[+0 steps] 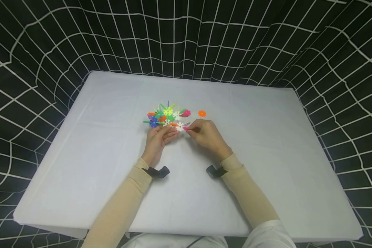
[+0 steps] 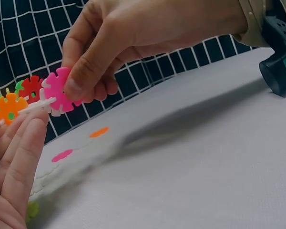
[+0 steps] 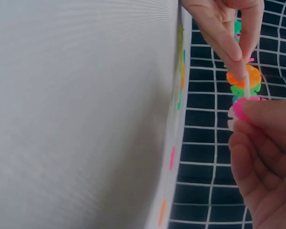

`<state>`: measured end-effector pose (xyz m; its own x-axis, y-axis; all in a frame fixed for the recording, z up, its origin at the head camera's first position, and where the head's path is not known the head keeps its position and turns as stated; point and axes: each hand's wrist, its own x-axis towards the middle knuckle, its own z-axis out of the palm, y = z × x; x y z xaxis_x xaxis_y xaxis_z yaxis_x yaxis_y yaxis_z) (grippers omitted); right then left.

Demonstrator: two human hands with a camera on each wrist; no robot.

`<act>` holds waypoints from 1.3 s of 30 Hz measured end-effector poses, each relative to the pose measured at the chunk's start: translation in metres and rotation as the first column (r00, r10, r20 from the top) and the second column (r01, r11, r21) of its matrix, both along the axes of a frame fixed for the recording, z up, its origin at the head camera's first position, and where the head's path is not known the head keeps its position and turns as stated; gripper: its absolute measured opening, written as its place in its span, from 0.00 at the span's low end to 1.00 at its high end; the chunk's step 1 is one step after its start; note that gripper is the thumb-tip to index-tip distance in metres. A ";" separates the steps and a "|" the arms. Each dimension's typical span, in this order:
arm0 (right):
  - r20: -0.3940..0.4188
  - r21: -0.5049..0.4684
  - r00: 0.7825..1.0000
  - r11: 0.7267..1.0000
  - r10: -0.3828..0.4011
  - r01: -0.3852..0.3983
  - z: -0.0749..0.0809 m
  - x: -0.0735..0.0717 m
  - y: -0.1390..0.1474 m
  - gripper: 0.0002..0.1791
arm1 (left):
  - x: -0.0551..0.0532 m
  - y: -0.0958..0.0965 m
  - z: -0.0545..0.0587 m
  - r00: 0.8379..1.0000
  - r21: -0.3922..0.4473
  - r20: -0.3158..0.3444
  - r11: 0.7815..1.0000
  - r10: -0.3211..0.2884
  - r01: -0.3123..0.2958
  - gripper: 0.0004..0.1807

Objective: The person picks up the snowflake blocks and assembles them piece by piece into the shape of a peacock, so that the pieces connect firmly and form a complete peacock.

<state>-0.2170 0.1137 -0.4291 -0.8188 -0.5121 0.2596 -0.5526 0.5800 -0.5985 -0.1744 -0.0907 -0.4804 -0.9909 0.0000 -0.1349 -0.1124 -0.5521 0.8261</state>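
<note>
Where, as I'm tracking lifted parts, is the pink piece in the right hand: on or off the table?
Off the table: the left wrist view shows the right hand pinching the pink piece clear above it.

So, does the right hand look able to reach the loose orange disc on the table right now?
Probably yes: the orange disc lies just beyond the right hand, with nothing visible between them. That hand pinches a pink disc, though, so it would likely need to let go first.
</note>
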 end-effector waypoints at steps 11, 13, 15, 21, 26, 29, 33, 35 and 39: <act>-0.009 0.016 1.000 1.000 0.006 -0.006 0.000 -0.001 0.002 0.05 | -0.001 0.001 -0.002 1.000 -0.020 0.009 1.000 -0.005 0.005 0.06; -0.012 0.012 1.000 1.000 0.005 -0.005 0.000 -0.002 0.002 0.04 | -0.001 0.001 -0.002 1.000 -0.033 0.009 0.999 -0.006 0.006 0.06; -0.005 0.008 1.000 1.000 0.000 0.000 0.000 -0.002 0.003 0.04 | 0.000 0.001 -0.002 1.000 -0.045 0.010 0.999 -0.010 0.011 0.06; -0.032 0.017 0.998 0.999 -0.048 0.049 0.000 0.000 -0.002 0.03 | 0.001 0.002 -0.001 1.000 -0.063 0.003 0.998 -0.012 0.012 0.06; -0.058 0.045 0.995 0.996 -0.077 0.080 -0.002 0.001 -0.005 0.04 | 0.000 0.004 -0.001 1.000 -0.058 0.008 0.998 -0.003 0.003 0.06; -0.033 0.033 0.996 0.996 -0.084 0.085 -0.002 0.001 -0.005 0.04 | 0.000 0.004 -0.001 1.000 -0.061 0.009 0.998 -0.002 0.003 0.06; -0.016 -0.020 0.995 0.995 -0.094 0.094 -0.005 0.001 -0.006 0.04 | 0.000 0.003 -0.002 1.000 -0.052 0.010 0.999 -0.005 0.005 0.06; -0.018 -0.060 0.995 0.993 -0.101 0.099 -0.007 0.001 -0.008 0.04 | 0.000 0.003 -0.002 1.000 -0.048 0.012 0.999 -0.005 0.006 0.07; -0.022 -0.126 0.995 0.987 -0.102 0.099 -0.009 0.001 -0.010 0.03 | 0.000 0.002 -0.001 1.000 -0.047 0.019 0.999 -0.002 0.003 0.08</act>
